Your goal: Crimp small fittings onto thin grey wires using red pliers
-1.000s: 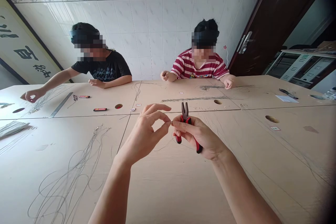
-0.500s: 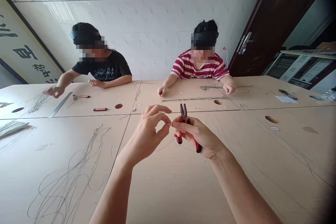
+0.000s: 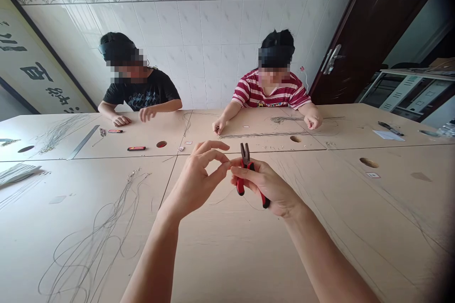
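Note:
Red-handled pliers (image 3: 245, 154), jaws pointing up and slightly apart, rest in my right hand (image 3: 268, 182), whose fingers wrap round the handles. Thumb and index finger of my left hand (image 3: 202, 175) are pinched together, touching the right fingertips; what sits in that pinch is too small to make out. A thin cord (image 3: 254, 208) loops below both hands. On the left of the table, a bundle of thin grey cords (image 3: 122, 199) lies in loose loops.
Two people sit across the table (image 3: 227, 255), their hands on it. Near them are a metal ruler (image 3: 83, 142), a red-and-black cutter (image 3: 137, 148), long cords (image 3: 263, 134) and a black pen (image 3: 389, 127). Round holes pierce the tabletop.
The pliers and my right hand have shifted slightly left, with the pliers tilted a little more. The left person's hand has drawn back from the far-left cords.

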Demonstrator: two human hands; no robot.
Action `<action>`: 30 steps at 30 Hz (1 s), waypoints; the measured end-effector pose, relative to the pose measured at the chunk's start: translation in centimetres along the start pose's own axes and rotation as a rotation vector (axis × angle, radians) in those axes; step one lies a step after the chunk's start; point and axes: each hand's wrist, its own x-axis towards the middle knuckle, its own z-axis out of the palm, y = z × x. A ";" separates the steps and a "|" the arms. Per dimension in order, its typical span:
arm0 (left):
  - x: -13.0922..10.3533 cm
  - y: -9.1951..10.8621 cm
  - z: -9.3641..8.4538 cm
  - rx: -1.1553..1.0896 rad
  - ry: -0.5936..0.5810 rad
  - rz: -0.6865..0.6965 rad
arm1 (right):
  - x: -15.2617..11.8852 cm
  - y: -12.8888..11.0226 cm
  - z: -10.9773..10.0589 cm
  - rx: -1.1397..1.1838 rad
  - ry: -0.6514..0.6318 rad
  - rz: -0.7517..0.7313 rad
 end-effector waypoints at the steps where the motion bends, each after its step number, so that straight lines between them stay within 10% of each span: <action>1: 0.0 0.0 0.0 -0.004 0.001 -0.001 | 0.0 0.0 0.0 -0.015 0.003 -0.002; 30: 0.6 -0.9 1.1 -0.159 0.013 -0.029 | -0.3 0.0 0.5 -0.371 0.201 -0.234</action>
